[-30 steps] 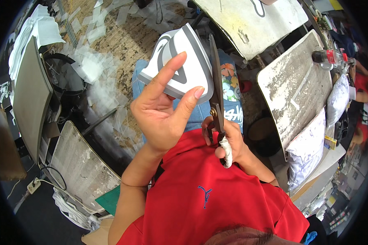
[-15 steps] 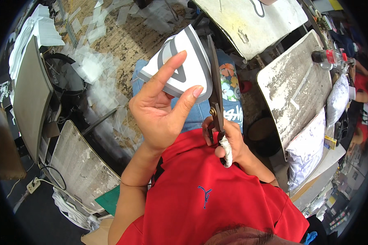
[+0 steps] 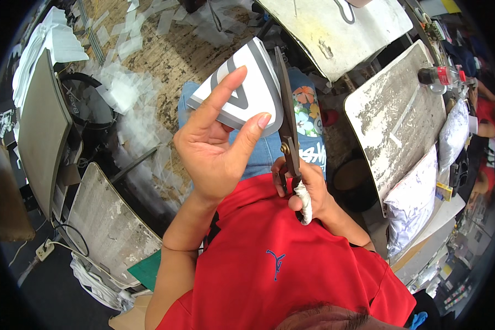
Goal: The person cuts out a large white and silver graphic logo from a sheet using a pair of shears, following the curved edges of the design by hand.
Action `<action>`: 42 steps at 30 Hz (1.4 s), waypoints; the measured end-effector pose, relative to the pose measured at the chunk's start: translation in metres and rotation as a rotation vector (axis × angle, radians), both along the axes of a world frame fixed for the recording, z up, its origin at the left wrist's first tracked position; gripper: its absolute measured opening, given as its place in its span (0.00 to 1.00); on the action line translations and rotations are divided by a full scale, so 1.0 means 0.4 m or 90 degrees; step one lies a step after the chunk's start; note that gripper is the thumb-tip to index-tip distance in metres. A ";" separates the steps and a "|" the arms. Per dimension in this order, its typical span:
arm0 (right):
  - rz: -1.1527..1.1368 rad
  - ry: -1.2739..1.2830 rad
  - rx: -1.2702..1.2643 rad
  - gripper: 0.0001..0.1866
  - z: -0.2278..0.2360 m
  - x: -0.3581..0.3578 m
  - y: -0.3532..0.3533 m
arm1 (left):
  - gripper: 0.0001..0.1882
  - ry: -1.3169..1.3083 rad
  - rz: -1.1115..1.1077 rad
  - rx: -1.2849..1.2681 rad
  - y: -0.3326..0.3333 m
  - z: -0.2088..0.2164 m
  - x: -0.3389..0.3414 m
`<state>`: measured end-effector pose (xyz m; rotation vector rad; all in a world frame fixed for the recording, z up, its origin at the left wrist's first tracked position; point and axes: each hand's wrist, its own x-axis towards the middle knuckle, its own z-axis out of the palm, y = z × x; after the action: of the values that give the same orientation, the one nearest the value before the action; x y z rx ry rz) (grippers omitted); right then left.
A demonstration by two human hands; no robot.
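Note:
My left hand grips a white, roughly triangular piece with grey bands, its index finger laid over the top face and its thumb at the near edge. Along the right edge of that piece run the dark blades of a pair of scissors, close against it. The blades look nearly closed. My right hand is wrapped round the scissors' handles, one of which is bound in white wrapping. Both hands are over my lap, and my left hand hides the piece's near left part.
Pale scraps litter the floor at the left, around a black bin. Worn boards stand right and ahead, with a bottle on the right one. White bags lie beside it. Another person's arm shows at far right.
The white piece has turned slightly, its far tip now a little lower and to the right. The scissors' blades have shifted slightly left. My hands stay almost in place.

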<state>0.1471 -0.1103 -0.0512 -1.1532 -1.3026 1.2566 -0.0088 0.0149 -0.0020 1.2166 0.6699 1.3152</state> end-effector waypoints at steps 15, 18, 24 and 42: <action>0.009 0.010 -0.007 0.44 0.000 0.004 0.004 | 0.29 0.000 0.001 -0.007 0.007 -0.003 0.002; 0.004 0.012 -0.011 0.43 -0.002 0.004 0.004 | 0.29 0.002 -0.003 -0.013 0.009 -0.006 0.001; 0.007 0.006 -0.034 0.42 0.011 0.009 0.009 | 0.29 -0.004 -0.001 -0.010 0.013 -0.006 0.002; 0.005 0.008 -0.022 0.40 -0.001 0.001 0.009 | 0.30 0.003 -0.005 -0.004 0.022 -0.006 -0.007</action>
<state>0.1477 -0.1067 -0.0515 -1.1635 -1.2815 1.2949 -0.0115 0.0237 -0.0042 1.2159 0.6726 1.3032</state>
